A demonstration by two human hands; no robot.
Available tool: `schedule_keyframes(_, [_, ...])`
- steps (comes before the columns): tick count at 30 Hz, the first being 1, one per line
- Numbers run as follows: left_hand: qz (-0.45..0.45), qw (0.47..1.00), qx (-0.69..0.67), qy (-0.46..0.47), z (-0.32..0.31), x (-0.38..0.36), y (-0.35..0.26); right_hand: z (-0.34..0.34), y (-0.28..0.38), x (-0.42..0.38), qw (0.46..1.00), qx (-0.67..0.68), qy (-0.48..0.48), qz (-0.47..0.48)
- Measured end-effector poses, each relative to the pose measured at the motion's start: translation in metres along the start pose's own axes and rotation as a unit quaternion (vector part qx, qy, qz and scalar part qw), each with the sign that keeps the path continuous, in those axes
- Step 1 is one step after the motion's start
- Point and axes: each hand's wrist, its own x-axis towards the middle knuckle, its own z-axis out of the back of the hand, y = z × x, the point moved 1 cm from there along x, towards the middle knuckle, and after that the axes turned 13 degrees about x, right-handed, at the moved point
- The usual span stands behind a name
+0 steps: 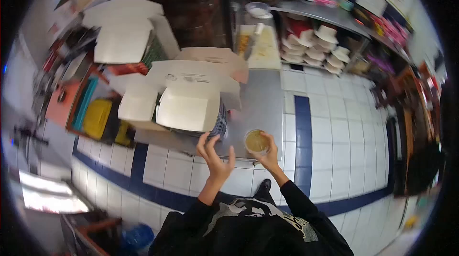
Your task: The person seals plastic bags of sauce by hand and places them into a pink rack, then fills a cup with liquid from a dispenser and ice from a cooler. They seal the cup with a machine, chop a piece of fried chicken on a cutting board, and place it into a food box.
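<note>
Cup (256, 142): one, in right hand (271, 153); left hand (217, 164) spread.

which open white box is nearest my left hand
The front box, just beyond your left hand, with printing on its raised lid; the left box and the back box both sit farther away.

Left hand (217, 163): fingers spread and bent, thumb apart. Right hand (270, 154): fingers curled in a grip. Both arms (299, 198) extend forward, the wrists (216, 181) bare and apart.
</note>
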Motion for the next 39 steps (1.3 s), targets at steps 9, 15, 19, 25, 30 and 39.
schedule_keyframes(9, [0.086,0.955,0.262,-0.107,-0.030,0.018,-0.016,0.037,0.085,0.108,0.973,-0.052,0.193,0.112])
schedule_keyframes(15, [0.127,0.942,0.303,-0.070,-0.041,0.018,-0.028,-0.069,0.121,0.176,0.801,-0.103,0.471,0.354])
schedule_keyframes(19, [0.165,0.939,0.283,-0.108,-0.050,0.017,-0.032,-0.102,0.107,0.205,0.684,-0.253,0.599,0.330])
schedule_keyframes(25, [0.157,0.933,0.279,-0.164,-0.066,0.010,-0.023,-0.105,0.181,0.224,0.800,-0.075,0.449,0.390])
schedule_keyframes(30, [0.207,0.952,0.227,0.006,-0.077,-0.010,-0.035,-0.033,0.250,0.201,0.729,0.157,0.520,0.416])
schedule_keyframes(39, [0.032,0.955,0.171,0.242,-0.111,-0.001,-0.061,0.223,0.118,0.243,0.912,0.190,0.340,-0.130])
